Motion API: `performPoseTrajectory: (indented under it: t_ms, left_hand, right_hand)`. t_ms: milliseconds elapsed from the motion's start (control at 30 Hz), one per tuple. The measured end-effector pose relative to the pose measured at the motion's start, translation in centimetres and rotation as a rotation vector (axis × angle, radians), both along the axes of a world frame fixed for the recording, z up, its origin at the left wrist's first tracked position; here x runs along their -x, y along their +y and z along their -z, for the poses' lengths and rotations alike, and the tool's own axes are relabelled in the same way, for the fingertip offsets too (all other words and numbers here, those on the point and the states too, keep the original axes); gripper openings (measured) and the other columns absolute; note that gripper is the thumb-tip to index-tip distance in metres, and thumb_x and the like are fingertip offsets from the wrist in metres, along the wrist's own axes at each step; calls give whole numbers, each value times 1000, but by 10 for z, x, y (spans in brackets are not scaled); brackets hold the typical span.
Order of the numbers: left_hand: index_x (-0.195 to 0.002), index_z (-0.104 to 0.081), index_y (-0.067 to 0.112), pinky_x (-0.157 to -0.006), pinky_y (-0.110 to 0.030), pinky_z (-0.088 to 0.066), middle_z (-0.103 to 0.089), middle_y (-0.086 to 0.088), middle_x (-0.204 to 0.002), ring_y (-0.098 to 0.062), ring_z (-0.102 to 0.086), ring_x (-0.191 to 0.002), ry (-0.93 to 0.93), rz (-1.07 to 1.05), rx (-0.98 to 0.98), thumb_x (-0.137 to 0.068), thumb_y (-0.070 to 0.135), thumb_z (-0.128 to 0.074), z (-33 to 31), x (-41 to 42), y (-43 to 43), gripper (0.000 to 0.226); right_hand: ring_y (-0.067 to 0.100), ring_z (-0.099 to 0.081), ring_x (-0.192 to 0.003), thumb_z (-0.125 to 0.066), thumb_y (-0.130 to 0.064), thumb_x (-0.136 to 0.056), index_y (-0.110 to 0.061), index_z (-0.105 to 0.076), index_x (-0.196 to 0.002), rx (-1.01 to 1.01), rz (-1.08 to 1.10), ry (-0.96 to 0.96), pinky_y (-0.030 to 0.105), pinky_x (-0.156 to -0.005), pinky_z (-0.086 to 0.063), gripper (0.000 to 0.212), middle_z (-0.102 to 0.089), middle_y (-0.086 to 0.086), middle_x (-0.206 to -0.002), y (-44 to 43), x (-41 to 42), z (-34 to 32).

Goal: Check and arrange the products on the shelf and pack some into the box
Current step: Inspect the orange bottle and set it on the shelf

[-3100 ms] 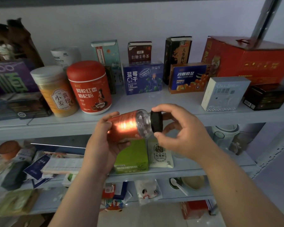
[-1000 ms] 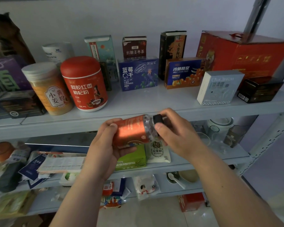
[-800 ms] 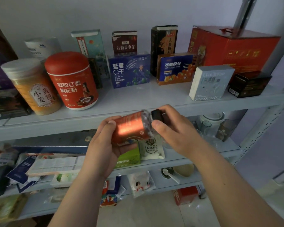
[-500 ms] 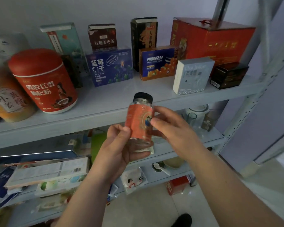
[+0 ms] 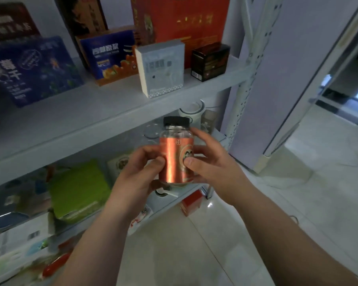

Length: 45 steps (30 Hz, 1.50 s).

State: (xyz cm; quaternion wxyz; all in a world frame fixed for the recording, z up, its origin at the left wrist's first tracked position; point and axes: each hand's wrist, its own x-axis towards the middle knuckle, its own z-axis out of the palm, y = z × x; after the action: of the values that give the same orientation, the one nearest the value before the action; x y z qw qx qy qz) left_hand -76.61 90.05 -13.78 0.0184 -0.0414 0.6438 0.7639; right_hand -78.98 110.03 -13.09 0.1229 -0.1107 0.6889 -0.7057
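Turned from lying on its side to standing upright, the bottle is now being held with its black cap uppermost, and the right end of the shelf is being brought into view as the head is being swung rightward. The bottle is being kept in mid-air, just in front of the lower shelf level and below the upper board. It is being gripped from both sides. The left hand is being curled round its left flank and base, thumb pressed on the copper label. The right hand is being wrapped round its right flank, thumb on the label's front; the cap is no longer being pinched by it. The long axis is being held close to vertical and the bottle is lying squarely between the two hands, so neither is being favoured as the nearer. A bare stretch of the upper board is being left far and to the left of the bottle, near the white box. No packing box is being shown, so which way the bottle is to be carried cannot be judged; a one-hand release is likely being called for first.
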Motion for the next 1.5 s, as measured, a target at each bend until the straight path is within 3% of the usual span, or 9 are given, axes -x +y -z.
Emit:
performPoseTrajectory:
  t_ms: [67,200,367,567,733,900,1033,1367,1500]
  left_hand:
    - [-100,-71,31,-88,-68,-55,-66,-17,-120,-45,-67,-106,-5,49,33,-83,29,-65,1,6,26,18]
    - [-112,-69,27,-75,-48,-62,-66,-13,-120,-35,-72,-101,-40,175,15,-84,25,-64,8,14,90,28]
    - [-122,-65,21,-85,-61,-59,-67,-10,-125,-39,-68,-113,-128,347,69,-79,27,-75,20,12,179,44]
    - [-122,-63,23,-78,-47,-62,-69,-4,-119,-26,-74,-100,-195,568,145,-100,10,-56,24,-6,271,26]
    - [-121,-65,26,-71,-36,-62,-72,-1,-114,-24,-75,-98,-183,785,195,-101,12,-57,25,-23,313,25]
    - [-124,-64,24,-73,-40,-62,-73,-4,-114,-28,-74,-100,-172,1063,190,-101,12,-57,29,-45,331,27]
    - [-124,-64,24,-71,-39,-60,-72,-7,-117,-30,-73,-103,-168,1316,190,-101,12,-57,36,-80,332,27]
    - [-111,-72,28,-69,-40,-60,-70,-9,-117,-26,-72,-101,-98,1806,194,-100,8,-58,29,-253,320,26]
    - [-115,-70,24,-69,-40,-60,-70,-9,-116,-25,-73,-98,-70,1968,220,-100,7,-58,26,-347,300,25]
  right_hand:
    - [12,-70,-113,-77,-34,-81,-54,-50,-138,5,57,-20,47,-88,-62,66,-66,-9,-126,27,-5,4]
    - [17,-68,-113,-70,-21,-95,-49,-52,-141,24,182,-79,48,-86,-63,57,-63,-4,-126,94,-21,9]
    - [21,-68,-111,-64,-18,-92,-53,-58,-133,27,378,-141,54,-84,-62,54,-64,3,-125,182,-55,22]
    - [19,-71,-103,-57,-5,-100,-53,-59,-124,88,583,-199,41,-76,-64,54,-66,5,-122,259,-114,30]
    - [20,-71,-106,-59,-8,-100,-46,-59,-137,98,795,-197,44,-78,-63,53,-67,5,-122,283,-169,38]
    - [19,-71,-106,-56,-6,-100,-48,-60,-132,124,1088,-179,43,-77,-63,54,-69,5,-121,257,-234,35]
    - [20,-70,-109,-62,-23,-87,-49,-59,-135,126,1343,-210,51,-80,-63,54,-69,5,-120,211,-294,36]
    - [23,-69,-111,-62,-16,-98,-48,-58,-132,153,1875,-173,49,-81,-64,47,-68,5,-122,88,-479,23]
    - [23,-70,-106,-61,-16,-100,-44,-56,-136,160,2035,-144,35,-73,-62,46,-69,3,-119,35,-565,26]
